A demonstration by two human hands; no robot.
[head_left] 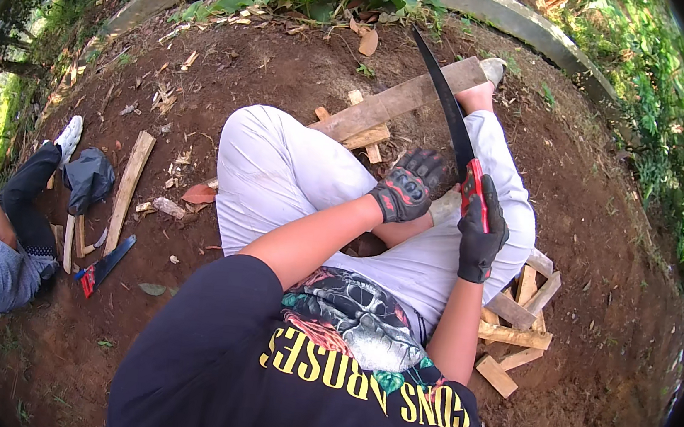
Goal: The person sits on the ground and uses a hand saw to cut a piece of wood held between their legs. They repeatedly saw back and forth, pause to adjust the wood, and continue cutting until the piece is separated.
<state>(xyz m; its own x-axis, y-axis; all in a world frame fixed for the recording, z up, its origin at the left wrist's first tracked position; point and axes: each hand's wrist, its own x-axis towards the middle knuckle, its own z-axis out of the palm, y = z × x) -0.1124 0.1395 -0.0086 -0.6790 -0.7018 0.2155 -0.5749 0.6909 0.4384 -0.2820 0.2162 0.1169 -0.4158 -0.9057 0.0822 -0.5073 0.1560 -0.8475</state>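
My right hand [483, 235], in a black glove, is closed around the red handle of a pruning saw [446, 99]. Its long, curved black blade points up and away from me, passing in front of a wooden plank [386, 108]. That plank lies slantwise beyond my legs on smaller wood pieces [365, 137], its far end by my foot [493, 69]. My left hand [408, 189], gloved in black with red trim, is held over my lap to the left of the saw. Its fingers reach forward, somewhat apart, and nothing shows in them.
Cut wood pieces [521, 316] are heaped by my right knee. To the left sit another person [20, 221], a dark bag [88, 178], a long board [130, 183] and a second red-handled saw [105, 265]. A concrete edge [536, 35] borders the dirt slope.
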